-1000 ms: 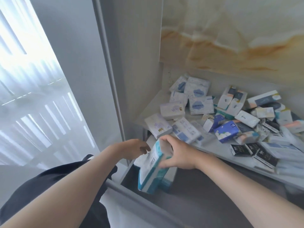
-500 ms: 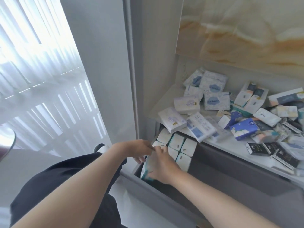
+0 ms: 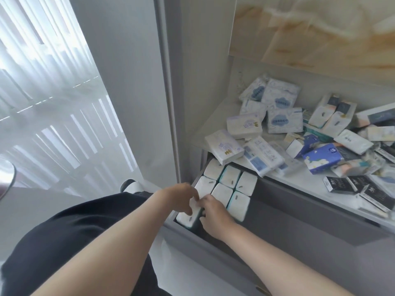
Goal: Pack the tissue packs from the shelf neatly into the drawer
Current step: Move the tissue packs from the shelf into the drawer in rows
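1. Both hands are at the near-left corner of the drawer (image 3: 267,261), seating one white tissue pack (image 3: 188,218). Left hand (image 3: 181,197) has its fingers curled over the pack's top; right hand (image 3: 213,212) pinches its right side. Both are grasping the pack, and it sits almost fully down in the drawer.
2. Risk: the pack goes in skewed. It stands just in front of the packed block, so a tilt or a gap here would throw off the row.
3. Risk: the right hand rests against the neighbouring packs. Pulling out fast could drag one up or knock it crooked.
4. Risk on the shelf (image 3: 299,184): a lilac-print pack (image 3: 224,146) and a blue-label pack (image 3: 263,157) overhang the front edge, directly above the drawer's back-left corner. A nudge on the next reach could drop them onto the tidy rows.
5. Risk: shelf packs vary in size and shape; mixing them in would probably break the grid.
6. Count, drawer: six packs stand in a two-by-three block (image 3: 226,186) against the left wall, plus the one in hand, so seven. The rest of the drawer floor is bare.
7. Count, shelf: the pile is jumbled, overlapping and cut off at the right edge, so roughly two dozen packs is my best guess. Several are lilac or blue-print, one dark blue pack (image 3: 322,157), about three black ones (image 3: 361,189) at the front edge.
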`<state>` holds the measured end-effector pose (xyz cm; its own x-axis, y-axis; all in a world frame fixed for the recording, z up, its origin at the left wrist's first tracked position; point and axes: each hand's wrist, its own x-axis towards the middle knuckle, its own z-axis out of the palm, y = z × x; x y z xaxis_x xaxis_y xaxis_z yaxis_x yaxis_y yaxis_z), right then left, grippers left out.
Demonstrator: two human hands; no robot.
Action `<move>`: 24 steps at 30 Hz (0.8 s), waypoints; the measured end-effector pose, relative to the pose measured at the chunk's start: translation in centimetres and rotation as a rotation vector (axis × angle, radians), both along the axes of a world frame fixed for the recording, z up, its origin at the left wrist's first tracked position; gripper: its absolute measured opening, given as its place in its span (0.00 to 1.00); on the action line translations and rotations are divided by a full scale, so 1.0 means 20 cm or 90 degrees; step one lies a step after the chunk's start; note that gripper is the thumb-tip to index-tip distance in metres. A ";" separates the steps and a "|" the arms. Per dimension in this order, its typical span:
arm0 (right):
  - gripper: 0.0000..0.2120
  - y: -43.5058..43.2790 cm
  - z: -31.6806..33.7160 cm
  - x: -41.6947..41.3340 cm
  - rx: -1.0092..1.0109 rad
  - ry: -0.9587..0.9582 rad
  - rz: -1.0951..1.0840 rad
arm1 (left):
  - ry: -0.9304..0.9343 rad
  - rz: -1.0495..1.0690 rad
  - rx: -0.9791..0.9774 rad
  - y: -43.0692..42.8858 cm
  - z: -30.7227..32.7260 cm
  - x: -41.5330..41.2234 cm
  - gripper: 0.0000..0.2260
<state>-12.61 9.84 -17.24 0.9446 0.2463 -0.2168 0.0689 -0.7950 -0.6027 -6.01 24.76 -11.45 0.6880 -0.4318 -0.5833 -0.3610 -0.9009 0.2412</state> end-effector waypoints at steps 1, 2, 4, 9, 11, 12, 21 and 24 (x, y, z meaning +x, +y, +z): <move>0.26 0.00 0.00 0.01 0.008 0.012 0.017 | -0.003 -0.019 0.030 -0.01 0.00 0.00 0.26; 0.26 0.00 0.01 0.01 0.020 0.027 0.024 | -0.002 -0.032 0.056 -0.01 0.00 0.00 0.26; 0.26 -0.03 0.04 0.03 0.044 0.068 0.028 | 0.003 -0.042 0.082 -0.03 0.01 0.00 0.27; 0.22 -0.18 0.16 0.08 0.060 0.051 0.000 | -0.026 -0.038 0.065 -0.10 0.08 0.03 0.23; 0.20 -0.27 0.24 0.10 0.076 0.006 -0.022 | -0.054 -0.025 0.048 -0.15 0.12 0.06 0.20; 0.19 -0.33 0.27 0.11 0.078 -0.011 -0.031 | -0.067 -0.014 0.035 -0.18 0.14 0.07 0.19; 0.18 -0.98 0.57 0.40 -0.021 -0.162 -0.138 | -0.246 0.066 -0.229 -0.69 0.38 0.30 0.15; 0.19 -1.18 0.63 0.57 -0.094 -0.198 -0.153 | -0.254 0.059 -0.259 -0.91 0.41 0.46 0.16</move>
